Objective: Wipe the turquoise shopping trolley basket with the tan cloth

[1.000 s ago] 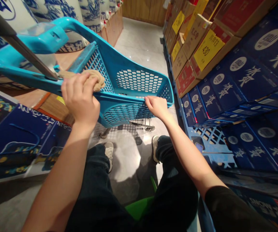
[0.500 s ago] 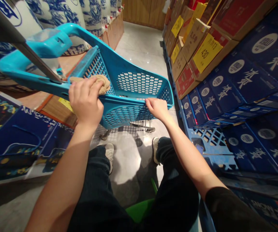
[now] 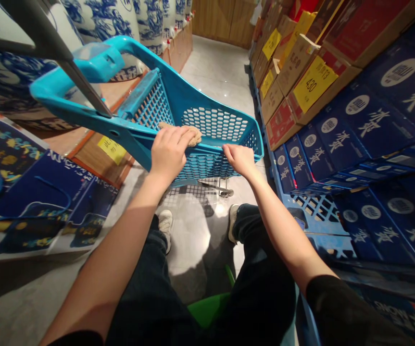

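A blue plastic shopping cart [image 3: 214, 102] with perforated sides stands before me, its handle end at the upper left. My left hand [image 3: 170, 151] presses a tan cloth [image 3: 194, 136] onto the near rim, around the middle of that side. The fingers are bent over the cloth, and part of it is hidden beneath them. Farther right, my right hand [image 3: 240, 157] grips the same rim close to the cart's far end, thumb on the near side and fingers curled over the edge.
Blue boxes [image 3: 369, 125] and cartons with yellow price signs [image 3: 315, 82] are stacked on a blue pallet [image 3: 310, 211] at right. Blue-and-white jars [image 3: 102, 24] line the left, above dark blue gift bags [image 3: 59, 192]. A green object [image 3: 209, 307] lies between my legs.
My left hand has slid the cloth rightward along the near rim, away from the handle end. My right hand keeps its grip on the rim. The view has shifted slightly.
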